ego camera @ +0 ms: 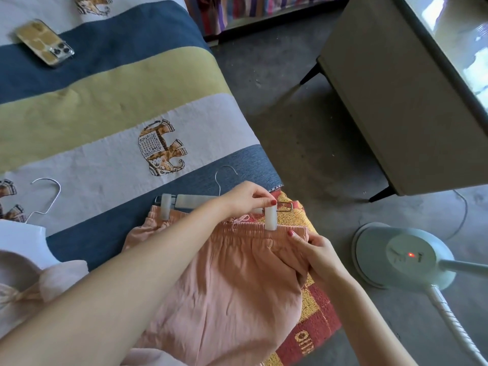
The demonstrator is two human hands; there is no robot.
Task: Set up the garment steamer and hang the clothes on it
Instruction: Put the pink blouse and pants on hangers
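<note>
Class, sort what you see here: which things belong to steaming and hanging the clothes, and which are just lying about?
Belongs to the job:
clip hanger
peach shorts
steamer base
steamer hose
wire hanger
white top

Lying about:
phone
striped bedspread
grey cabinet

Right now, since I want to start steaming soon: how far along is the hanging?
Done: the steamer base shows a red light, and the left clip sits on the waistband. In hand: the left hand pinches the right clip while the right hand holds the pink shorts. Left: hanging them up.
</note>
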